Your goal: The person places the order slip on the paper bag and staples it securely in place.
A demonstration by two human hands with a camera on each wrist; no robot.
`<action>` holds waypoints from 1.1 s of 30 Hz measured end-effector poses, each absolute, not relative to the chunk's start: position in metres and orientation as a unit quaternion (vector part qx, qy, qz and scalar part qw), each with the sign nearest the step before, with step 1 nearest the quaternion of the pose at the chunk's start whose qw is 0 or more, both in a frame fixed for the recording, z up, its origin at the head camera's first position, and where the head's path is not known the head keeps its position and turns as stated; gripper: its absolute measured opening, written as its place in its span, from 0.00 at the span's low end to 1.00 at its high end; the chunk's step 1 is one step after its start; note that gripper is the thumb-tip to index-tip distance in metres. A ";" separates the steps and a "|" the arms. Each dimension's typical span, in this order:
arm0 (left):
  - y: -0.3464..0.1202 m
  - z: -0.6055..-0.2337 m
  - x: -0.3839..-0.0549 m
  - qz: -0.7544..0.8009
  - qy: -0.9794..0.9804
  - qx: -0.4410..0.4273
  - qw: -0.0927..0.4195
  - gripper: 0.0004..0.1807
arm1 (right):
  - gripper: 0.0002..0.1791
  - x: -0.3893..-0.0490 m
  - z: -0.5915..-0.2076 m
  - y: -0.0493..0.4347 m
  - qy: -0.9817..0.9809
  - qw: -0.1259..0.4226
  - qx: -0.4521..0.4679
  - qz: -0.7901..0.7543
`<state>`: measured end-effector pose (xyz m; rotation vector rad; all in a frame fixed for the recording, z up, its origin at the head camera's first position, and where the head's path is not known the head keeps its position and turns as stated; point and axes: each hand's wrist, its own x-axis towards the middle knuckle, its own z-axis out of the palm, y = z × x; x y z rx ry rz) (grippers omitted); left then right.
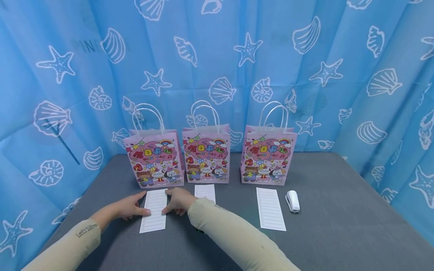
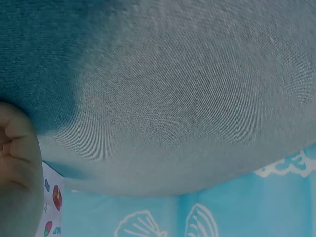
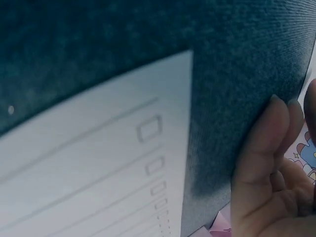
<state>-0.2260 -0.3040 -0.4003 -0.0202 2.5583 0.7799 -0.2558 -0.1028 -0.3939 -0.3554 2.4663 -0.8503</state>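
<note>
Paper bags (image 1: 154, 165) block the way beyond the fingertips (image 1: 140, 195)
Nearer than these, bare tabletop (image 1: 132, 252) opens between left sleeve (image 1: 64, 248) and right sleeve (image 1: 234, 237), which bars passage rightward

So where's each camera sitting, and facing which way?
Head: on the head, facing forward and down at three bags; left hand, right hand, sleeves show.
Left wrist: on that wrist, facing table and curtain; left hand at left.
Right wrist: on that wrist, facing a lined sheet; right hand at right.
Head and left wrist share the curtain.

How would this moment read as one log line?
left hand: touching white lined paper sheet; right hand: touching same sheet; behind sheet: pink cartoon-printed bag
</note>
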 end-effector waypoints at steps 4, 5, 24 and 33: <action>-0.303 -0.400 -0.223 0.294 0.930 -0.006 0.220 0.49 | 0.38 -0.255 -0.395 -0.105 0.915 0.236 -0.129 -0.302; -0.302 -0.400 -0.223 0.304 0.928 -0.010 0.215 0.47 | 0.37 -0.255 -0.396 -0.105 0.915 0.233 -0.128 -0.304; -0.283 -0.406 -0.230 0.381 0.912 -0.112 0.107 0.10 | 0.27 -0.254 -0.397 -0.093 0.875 0.227 -0.131 -0.407; -0.280 -0.390 -0.214 0.448 0.889 -0.092 0.030 0.12 | 0.16 -0.255 -0.388 -0.091 0.813 0.198 -0.062 -0.543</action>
